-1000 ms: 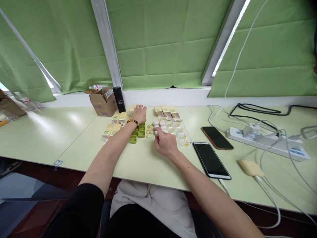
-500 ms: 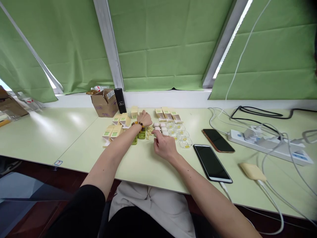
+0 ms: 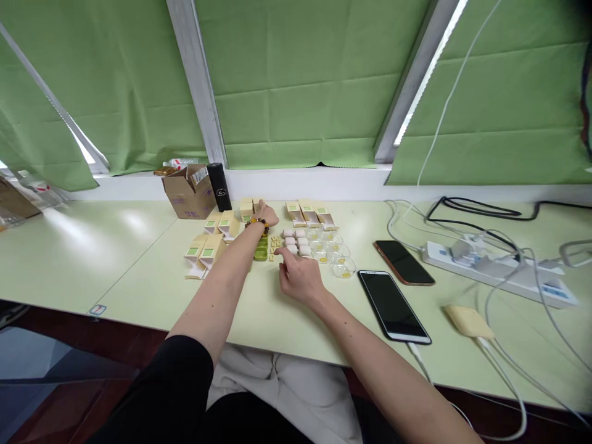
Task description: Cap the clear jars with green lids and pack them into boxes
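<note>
My left hand (image 3: 266,214), with a beaded bracelet (image 3: 257,224) at its wrist, reaches to the back of the table. Its fingers close on a small yellow box (image 3: 256,204), partly hidden, beside a similar box (image 3: 246,209). Under that wrist lie green square trays (image 3: 261,250). My right hand (image 3: 301,275) has its index finger stretched out and the other fingers curled. That fingertip is at the small yellow pieces (image 3: 274,242); contact cannot be made out. Just beyond this hand sit several pale pink blocks (image 3: 300,234) and clear round containers with yellow marks (image 3: 337,251).
Open yellow boxes stand at left (image 3: 211,250) and at the back (image 3: 309,213). A cardboard carton (image 3: 189,196) and a black bottle (image 3: 219,187) are behind. Two phones, one black-screened and white-edged (image 3: 393,305), a power strip (image 3: 494,271) and cables occupy the right.
My left hand has moved back and slightly left; a second small box now shows at its fingers beside the first. My right hand has shifted slightly left, and the view has moved a little.
</note>
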